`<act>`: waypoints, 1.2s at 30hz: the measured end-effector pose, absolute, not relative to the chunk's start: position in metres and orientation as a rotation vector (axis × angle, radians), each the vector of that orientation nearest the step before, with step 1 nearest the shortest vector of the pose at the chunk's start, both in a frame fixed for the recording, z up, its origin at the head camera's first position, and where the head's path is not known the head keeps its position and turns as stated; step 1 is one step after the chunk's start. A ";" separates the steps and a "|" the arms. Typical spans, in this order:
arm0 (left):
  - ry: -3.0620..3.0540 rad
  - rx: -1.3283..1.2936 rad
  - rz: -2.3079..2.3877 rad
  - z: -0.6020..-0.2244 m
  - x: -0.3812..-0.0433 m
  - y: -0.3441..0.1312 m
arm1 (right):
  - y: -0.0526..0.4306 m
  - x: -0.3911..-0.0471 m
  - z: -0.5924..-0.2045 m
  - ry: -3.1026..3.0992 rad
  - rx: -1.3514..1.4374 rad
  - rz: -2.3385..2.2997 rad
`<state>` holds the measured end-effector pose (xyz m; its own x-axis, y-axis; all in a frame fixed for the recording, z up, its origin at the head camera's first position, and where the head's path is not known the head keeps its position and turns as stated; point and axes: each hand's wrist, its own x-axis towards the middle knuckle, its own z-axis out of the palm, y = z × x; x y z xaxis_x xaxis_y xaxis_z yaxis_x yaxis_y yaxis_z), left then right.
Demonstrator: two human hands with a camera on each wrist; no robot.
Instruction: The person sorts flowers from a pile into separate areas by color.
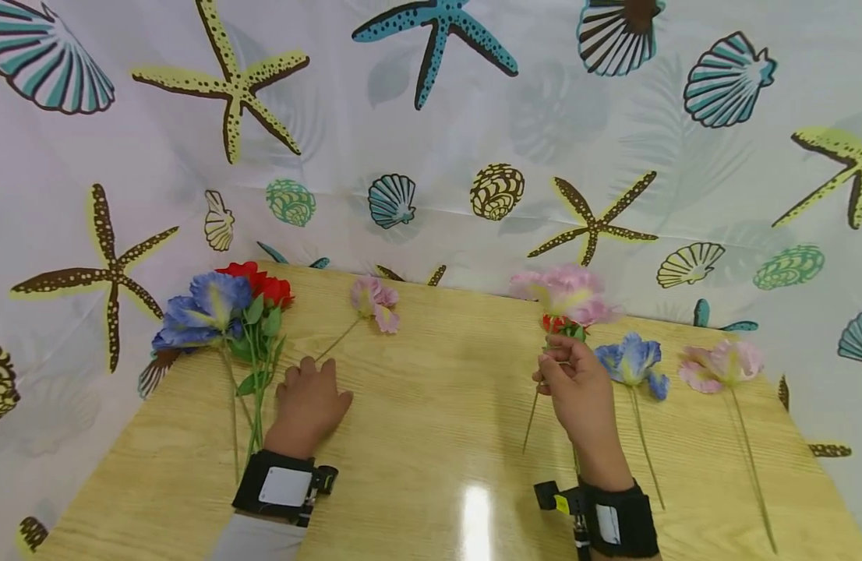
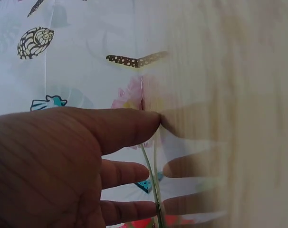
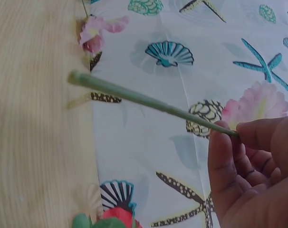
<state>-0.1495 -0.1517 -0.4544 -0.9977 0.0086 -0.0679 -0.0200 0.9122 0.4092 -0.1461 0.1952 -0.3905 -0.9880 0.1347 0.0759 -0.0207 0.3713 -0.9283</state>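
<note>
My right hand point(image 1: 581, 397) pinches the thin green stem point(image 3: 148, 100) of a pink artificial flower point(image 1: 567, 294) between thumb and fingers. Its bloom points away from me, and the stem's lower end slants down over the table. On the left, my left hand point(image 1: 308, 409) lies with its fingertips at the table, right at the stem of another pink flower point(image 1: 375, 302). In the left wrist view its thumb and fingers point(image 2: 127, 173) reach out fairly straight beside that stem. Left of this hand lie a blue flower point(image 1: 210, 305) and red flowers point(image 1: 277, 292) with green leaves.
Right of my right hand, a blue flower point(image 1: 632, 360) and a pink flower point(image 1: 729, 362) lie apart on the wooden table point(image 1: 431, 436). A red flower point(image 1: 556, 321) shows partly behind the held bloom. A cloth printed with shells and starfish point(image 1: 431, 140) hangs behind the table.
</note>
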 end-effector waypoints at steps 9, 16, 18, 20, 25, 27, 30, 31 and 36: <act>3.122 0.007 0.733 -0.456 -0.148 -0.148 | 0.240 -0.149 -0.395 -2.539 -0.282 1.560; 3.186 0.114 0.722 -0.455 -0.148 -0.149 | 0.286 -0.143 -0.395 -2.572 -0.385 1.288; 3.169 0.132 0.733 -0.456 -0.148 -0.148 | 0.304 -0.141 -0.395 -2.601 -0.393 1.149; 3.153 0.135 0.737 -0.456 -0.148 -0.147 | 0.322 -0.141 -0.395 -2.623 -0.390 0.989; 3.157 0.122 0.672 -0.456 -0.147 -0.148 | 0.365 -0.141 -0.393 -2.658 -0.314 0.621; 3.166 0.131 0.664 -0.456 -0.147 -0.149 | 0.384 -0.142 -0.393 -2.665 -0.309 0.526; 3.172 0.144 0.694 -0.456 -0.147 -0.150 | 0.412 -0.145 -0.393 -2.682 -0.348 0.466; 3.162 0.141 0.712 -0.457 -0.148 -0.151 | 0.421 -0.146 -0.394 -2.692 -0.372 0.454; 3.060 0.122 0.788 -0.459 -0.153 -0.154 | 0.456 -0.147 -0.405 -2.754 -0.495 0.395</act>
